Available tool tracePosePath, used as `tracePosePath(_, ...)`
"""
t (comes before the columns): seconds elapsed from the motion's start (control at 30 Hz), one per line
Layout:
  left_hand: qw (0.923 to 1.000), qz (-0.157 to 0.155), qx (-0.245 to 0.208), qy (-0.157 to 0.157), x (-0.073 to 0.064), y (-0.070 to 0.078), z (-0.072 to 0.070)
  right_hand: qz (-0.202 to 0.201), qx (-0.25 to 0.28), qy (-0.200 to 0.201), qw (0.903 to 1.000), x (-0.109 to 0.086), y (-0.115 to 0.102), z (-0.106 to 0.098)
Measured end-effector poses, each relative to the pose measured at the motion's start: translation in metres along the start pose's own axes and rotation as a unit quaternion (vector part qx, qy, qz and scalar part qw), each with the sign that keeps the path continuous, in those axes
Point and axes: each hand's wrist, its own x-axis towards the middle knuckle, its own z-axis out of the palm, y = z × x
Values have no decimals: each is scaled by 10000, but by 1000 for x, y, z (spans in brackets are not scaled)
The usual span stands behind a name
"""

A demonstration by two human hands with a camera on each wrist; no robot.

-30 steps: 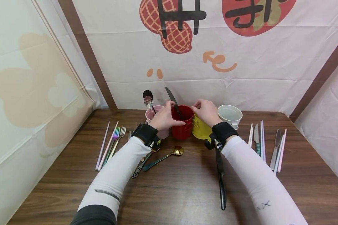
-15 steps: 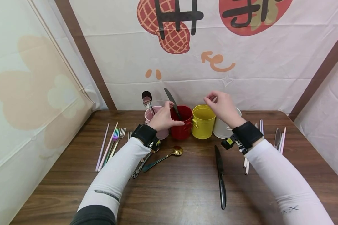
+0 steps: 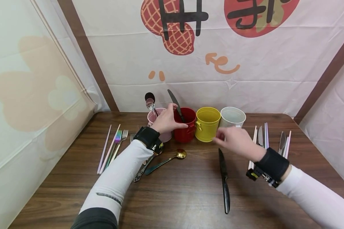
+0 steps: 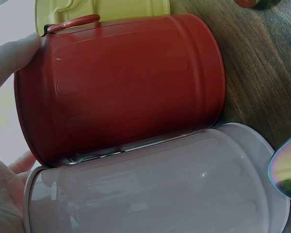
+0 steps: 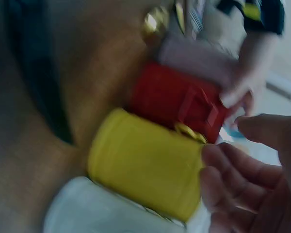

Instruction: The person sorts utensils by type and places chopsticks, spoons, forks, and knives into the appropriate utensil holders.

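Note:
My left hand [image 3: 167, 122] holds the rim of a red bucket [image 3: 185, 135], thumb and fingers spread across its top. A knife [image 3: 174, 99] leans upright inside that bucket. My right hand [image 3: 239, 142] is in the air in front of the yellow bucket [image 3: 207, 127] and white bucket [image 3: 233, 116], its fingers loosely bent with nothing between them. Below it on the table lies a black-handled knife [image 3: 225, 183]. Left of the red bucket, a pink bucket [image 4: 150, 189] holds several spoons [image 3: 150, 101]. The right wrist view is blurred.
A gold spoon [image 3: 180, 154] and an ornate-handled utensil [image 3: 139, 175] lie front left. Forks [image 3: 118, 135] and chopsticks [image 3: 104, 149] lie at far left. More chopsticks [image 3: 288, 144] and knives [image 3: 282, 143] lie at right. A printed cloth wall [image 3: 126, 60] stands behind the buckets.
My right hand has moved from the yellow bucket's rim up and right, then down in front of the yellow and white buckets. My left hand has stayed on the red bucket.

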Motion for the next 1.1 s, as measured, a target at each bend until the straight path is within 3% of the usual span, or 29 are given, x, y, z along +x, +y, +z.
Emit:
tracePosePath(0.13, 10000, -28, 32, -7, -1, 1, -1, 6, -216, -651, 9976, -23, -3, 16)
tracePosePath(0.37, 10000, 64, 57, -16, -1, 3, -1, 489, -190, -1509, 9872, -53, -5, 32)
tracePosePath(0.73, 10000, 1, 91, 30, -1, 0, 0, 1180, -21, -1968, 9733, -66, -5, 43)
tracePosePath(1.1, 9999, 7, 128, 19, -2, 2, -1, 1321, -96, -2204, 9664, -65, -6, 40)
